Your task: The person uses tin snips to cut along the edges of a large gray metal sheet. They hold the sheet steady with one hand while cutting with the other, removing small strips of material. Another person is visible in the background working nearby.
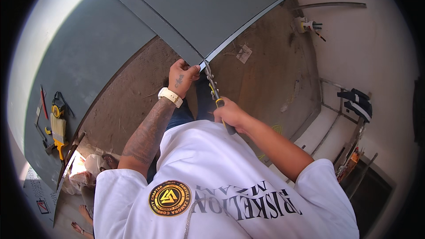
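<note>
My right hand [231,114] is wrapped round the black and yellow handles of a pair of tin snips [212,82]. Their jaws meet the near corner of a large grey sheet panel [230,13], at its pale folded edge [202,65]. Whether the blades are closed on the metal is too small to tell. Just left of the jaws, my left hand [182,76] pinches the grey strip at that corner between thumb and fingers. A white watch sits on my left wrist.
Another grey sheet [110,35] at the left bears a tape measure [57,107], a yellow-handled paintbrush [58,129] and other tools. Shoes [357,104] rest on a metal frame at the right. Another person's hand [77,227] shows at lower left. A paper scrap [244,53] lies on the brown floor.
</note>
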`<state>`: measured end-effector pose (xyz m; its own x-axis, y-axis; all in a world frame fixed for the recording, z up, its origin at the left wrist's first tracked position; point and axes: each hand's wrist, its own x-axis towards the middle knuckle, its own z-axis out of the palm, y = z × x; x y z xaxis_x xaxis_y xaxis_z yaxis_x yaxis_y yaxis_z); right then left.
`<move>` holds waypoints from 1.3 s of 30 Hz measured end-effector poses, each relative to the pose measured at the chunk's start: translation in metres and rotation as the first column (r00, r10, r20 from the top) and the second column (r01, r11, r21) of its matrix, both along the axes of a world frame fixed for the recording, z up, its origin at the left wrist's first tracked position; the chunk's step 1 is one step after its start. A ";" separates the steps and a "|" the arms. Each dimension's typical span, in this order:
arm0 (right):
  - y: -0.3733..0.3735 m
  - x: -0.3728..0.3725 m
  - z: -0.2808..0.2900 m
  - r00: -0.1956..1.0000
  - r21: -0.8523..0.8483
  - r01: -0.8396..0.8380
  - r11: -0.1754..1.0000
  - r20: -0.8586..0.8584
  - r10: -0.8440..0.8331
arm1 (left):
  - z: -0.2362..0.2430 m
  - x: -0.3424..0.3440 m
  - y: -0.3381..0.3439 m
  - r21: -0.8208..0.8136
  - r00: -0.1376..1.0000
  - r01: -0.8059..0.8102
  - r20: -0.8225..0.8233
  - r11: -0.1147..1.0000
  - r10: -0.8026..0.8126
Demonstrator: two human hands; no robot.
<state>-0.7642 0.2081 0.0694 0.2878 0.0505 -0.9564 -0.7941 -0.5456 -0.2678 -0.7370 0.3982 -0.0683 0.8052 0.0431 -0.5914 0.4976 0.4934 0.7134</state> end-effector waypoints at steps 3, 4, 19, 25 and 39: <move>-0.002 0.001 -0.009 1.000 -0.018 -0.006 1.000 0.001 0.006 | -0.007 -0.001 -0.002 -0.028 0.999 -0.029 0.027 0.999 0.030; -0.003 0.000 -0.013 1.000 -0.019 -0.005 1.000 -0.002 0.005 | -0.008 -0.004 -0.003 -0.019 1.000 -0.020 0.019 1.000 0.021; 0.021 0.004 0.007 0.995 0.018 0.081 0.997 -0.060 -0.080 | 0.029 -0.072 0.001 -0.278 0.953 0.226 -0.134 0.933 -0.271; 0.021 -0.009 -0.009 0.981 0.066 0.193 0.979 -0.011 -0.192 | 0.075 -0.109 0.003 -0.457 0.847 0.468 -0.015 0.757 -0.532; 0.026 -0.008 0.011 0.959 0.107 0.283 0.953 -0.032 -0.281 | 0.085 -0.110 0.002 -0.424 0.824 0.528 0.046 0.736 -0.565</move>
